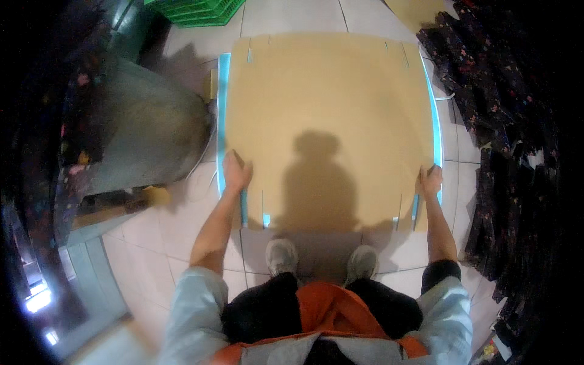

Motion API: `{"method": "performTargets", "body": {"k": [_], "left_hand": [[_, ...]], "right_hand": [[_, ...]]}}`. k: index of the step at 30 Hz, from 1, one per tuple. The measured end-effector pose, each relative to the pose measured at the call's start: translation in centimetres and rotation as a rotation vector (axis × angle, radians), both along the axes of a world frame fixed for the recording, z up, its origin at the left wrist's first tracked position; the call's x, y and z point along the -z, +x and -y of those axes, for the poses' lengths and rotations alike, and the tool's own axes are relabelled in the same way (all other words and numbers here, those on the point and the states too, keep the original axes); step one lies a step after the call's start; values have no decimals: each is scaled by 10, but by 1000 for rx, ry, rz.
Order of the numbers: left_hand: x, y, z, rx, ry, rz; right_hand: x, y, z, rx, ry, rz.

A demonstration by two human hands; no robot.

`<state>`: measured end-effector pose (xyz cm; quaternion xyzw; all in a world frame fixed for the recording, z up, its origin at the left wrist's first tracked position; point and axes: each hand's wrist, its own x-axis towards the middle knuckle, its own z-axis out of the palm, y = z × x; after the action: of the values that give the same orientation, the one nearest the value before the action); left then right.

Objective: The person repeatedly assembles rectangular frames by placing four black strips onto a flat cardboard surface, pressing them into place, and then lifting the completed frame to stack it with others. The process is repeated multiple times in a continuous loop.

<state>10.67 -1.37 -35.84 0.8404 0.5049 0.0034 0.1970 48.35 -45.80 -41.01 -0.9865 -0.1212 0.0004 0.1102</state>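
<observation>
So the main thing here is a big tan cardboard sheet (328, 91), sitting flat out in front of the person with slits cut in near its corners. It's lying over some light-blue sheeting (223, 103) that sticks out along the left and right sides and also peeks through the slits at the near end. Can't tell how high the whole stack sits above the tiled floor (182, 237).

Left hand (238, 173) is on the left edge, toward the near corner, and its grip is closed, pinching the cardboard. Right hand (431, 180) is doing pretty much the same on the right edge, grip pinched on the cardboard there too. Fingers are partly hidden on both, so can't say if any of the blue is caught in there.

The person's shadow lands right on the cardboard, and their pale shoes (281, 257) are just beside the near edge. There's an orange apron (334, 307) too. Around that: a green plastic crate (198, 12) past the far left corner, a bulky grey container (152, 125) on the left, and piled dark floral fabric (505, 194) down the right.
</observation>
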Motion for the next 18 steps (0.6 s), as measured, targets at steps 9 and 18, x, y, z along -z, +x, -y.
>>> {"method": "performTargets", "body": {"k": [9,18], "left_hand": [[30,20,-41,-451,131,-162],[-12,9,-54,-429,-284,226]], "right_hand": [[8,15,8,-19,221,-303],[-54,19,-5,203,465,-430]]}}
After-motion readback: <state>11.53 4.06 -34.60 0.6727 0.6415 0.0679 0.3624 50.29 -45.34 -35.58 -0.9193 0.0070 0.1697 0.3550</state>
